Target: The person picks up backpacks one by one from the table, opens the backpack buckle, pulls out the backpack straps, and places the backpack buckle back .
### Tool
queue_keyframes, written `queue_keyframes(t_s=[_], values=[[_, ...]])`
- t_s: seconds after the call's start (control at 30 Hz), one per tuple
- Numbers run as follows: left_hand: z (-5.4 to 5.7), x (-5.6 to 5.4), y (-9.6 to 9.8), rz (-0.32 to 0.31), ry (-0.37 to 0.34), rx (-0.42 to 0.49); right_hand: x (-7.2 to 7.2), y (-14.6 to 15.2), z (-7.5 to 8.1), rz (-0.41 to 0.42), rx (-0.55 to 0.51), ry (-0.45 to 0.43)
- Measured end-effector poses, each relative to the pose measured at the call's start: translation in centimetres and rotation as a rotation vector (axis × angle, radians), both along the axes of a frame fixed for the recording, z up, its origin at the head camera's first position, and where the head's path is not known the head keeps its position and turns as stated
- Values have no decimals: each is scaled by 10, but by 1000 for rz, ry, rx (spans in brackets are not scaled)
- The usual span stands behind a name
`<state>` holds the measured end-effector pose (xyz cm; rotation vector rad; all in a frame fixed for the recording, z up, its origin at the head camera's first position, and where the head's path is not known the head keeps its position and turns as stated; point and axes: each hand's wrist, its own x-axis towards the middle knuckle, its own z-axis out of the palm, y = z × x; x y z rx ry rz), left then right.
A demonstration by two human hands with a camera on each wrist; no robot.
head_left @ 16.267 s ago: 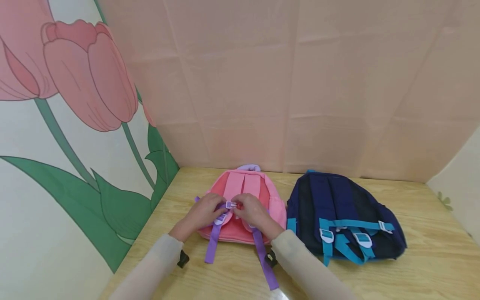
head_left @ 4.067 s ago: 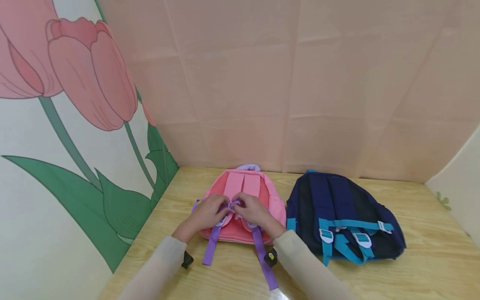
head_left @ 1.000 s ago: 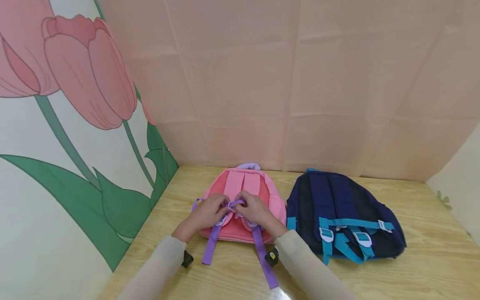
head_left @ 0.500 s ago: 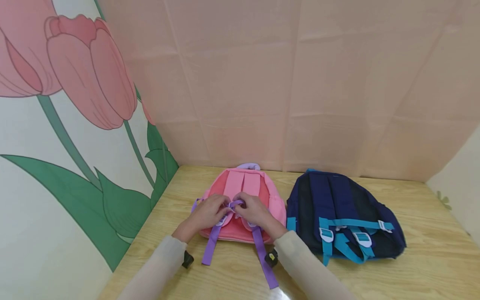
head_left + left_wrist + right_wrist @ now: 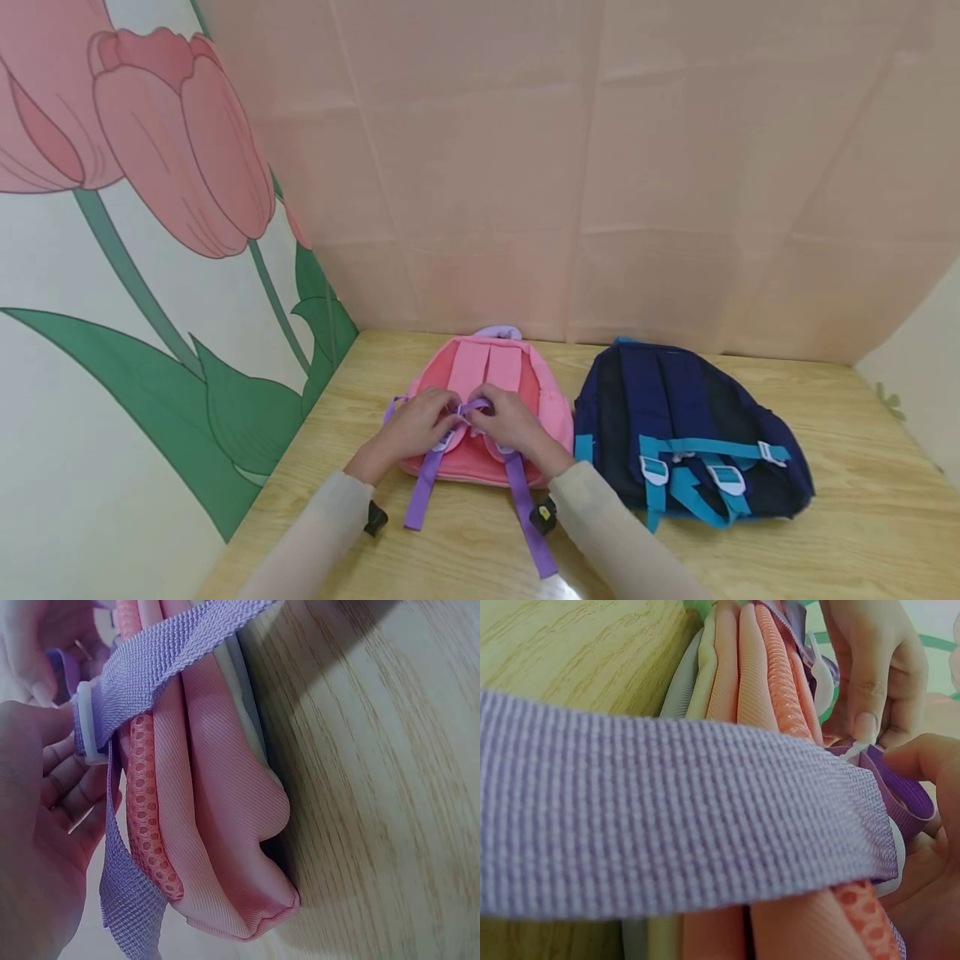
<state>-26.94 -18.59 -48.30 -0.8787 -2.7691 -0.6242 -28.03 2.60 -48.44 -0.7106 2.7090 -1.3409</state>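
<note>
A pink child's backpack (image 5: 468,357) lies on the table with its shoulder straps facing up. Over its middle, my left hand (image 5: 414,427) pinches a small white plastic buckle (image 5: 853,754) on the purple chest strap. Just to the right, my right hand (image 5: 512,423) pinches a loop of that purple strap (image 5: 909,796) between thumb and fingers. In the left wrist view, a white slider (image 5: 87,724) on a shoulder strap sits by the left fingers. Two loose purple strap tails, the left one (image 5: 422,493) and the right one (image 5: 531,521), hang toward the front. Fingers partly hide the buckle.
A navy backpack (image 5: 701,392) with turquoise straps (image 5: 712,447) and white sliders lies close on the right. The wooden table (image 5: 862,467) meets a pink cloth (image 5: 480,167) at the back and a tulip-painted wall (image 5: 172,275) at left.
Sixteen seconds ago the white buckle and a red piece showed between the hands; now a purple strap loop shows there. Over the last second the hands have barely moved.
</note>
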Motion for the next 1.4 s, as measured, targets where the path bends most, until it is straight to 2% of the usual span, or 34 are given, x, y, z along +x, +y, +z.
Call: queue_keyframes(t_s=[0.13,0.3,0.53,0.7,0.87,1.03,1.27,1.4], values=[[0,0,0,3,-5,5,0,2,0,-7,-14,-29],[0,0,0,19,-11,-3,1,3,2,0,-85,-61],[0,2,0,39,-25,-10,0,4,2,-36,-130,-34],[0,3,0,43,-32,-13,-3,6,1,-65,-161,-46],[-1,1,-1,39,-31,-6,-6,10,2,-50,-204,-55],[-2,1,-1,39,-31,-2,-7,14,3,-23,-215,-27],[-2,1,-1,40,-40,3,-7,20,5,-4,-245,-80],[-1,1,-1,43,-50,3,-9,25,6,-3,-249,-68]])
